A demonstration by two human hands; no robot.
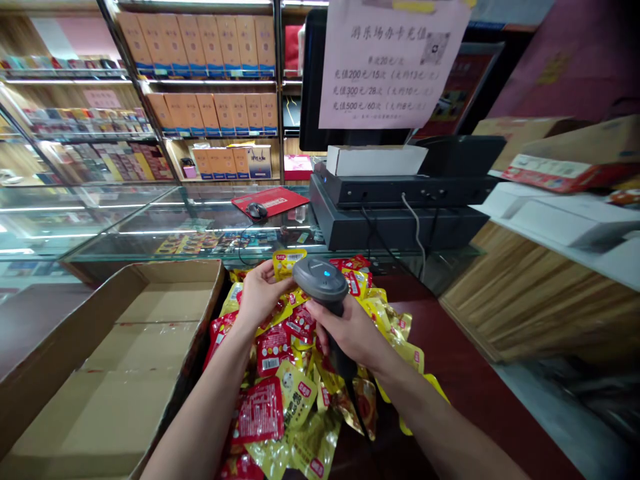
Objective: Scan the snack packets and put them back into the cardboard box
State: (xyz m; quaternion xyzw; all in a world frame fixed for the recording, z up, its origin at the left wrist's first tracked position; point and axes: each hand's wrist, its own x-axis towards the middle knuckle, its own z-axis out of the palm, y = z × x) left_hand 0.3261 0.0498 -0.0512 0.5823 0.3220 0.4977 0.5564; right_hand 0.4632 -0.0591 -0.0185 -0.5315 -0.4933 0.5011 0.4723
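Note:
My right hand (350,330) is wrapped round the handle of a dark grey barcode scanner (320,277), which shows a small blue light on top. Its head is turned away from me, close to a yellow snack packet (289,262). That packet is pinched in my left hand (263,293) and held up, with a barcode on its face. Below both hands spreads a heap of shiny snack packets, some red (257,410), some yellow (297,393). The scanner's cable runs down over the heap. My left fingertips are partly hidden behind the packet.
An open cardboard box (150,347) stands left of the heap. Beyond are a glass counter (125,233), a mouse (257,211) on a red mat (280,199), and a cash drawer (390,227) under a monitor with a paper sign (390,67). Boxed goods (200,43) line the shelves behind.

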